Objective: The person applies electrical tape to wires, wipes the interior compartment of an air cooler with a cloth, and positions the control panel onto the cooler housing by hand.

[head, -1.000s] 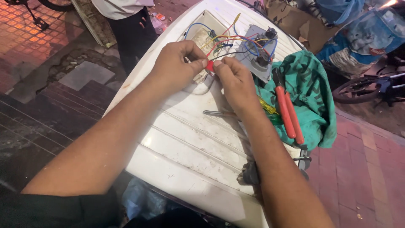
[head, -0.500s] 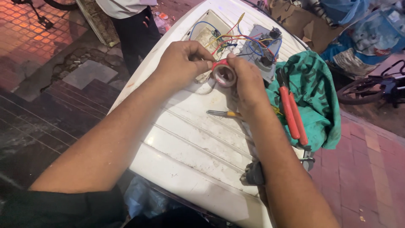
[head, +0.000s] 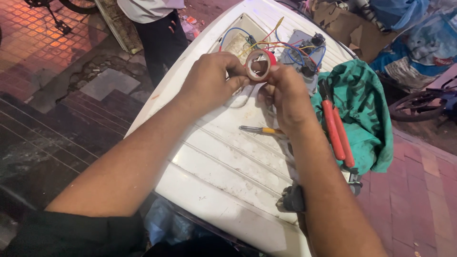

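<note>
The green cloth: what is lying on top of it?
On the green cloth lie red-handled pliers, handles side by side. Their jaws are not visible, and what the cloth covers cannot be seen.

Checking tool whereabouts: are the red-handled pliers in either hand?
No, the red-handled pliers lie on the green cloth; both hands hold a tape roll.

A roll of red tape [head: 259, 64], pale cardboard core facing the camera, is held upright above the white ribbed casing [head: 223, 162], just in front of its tangled coloured wires [head: 285, 46].
</note>
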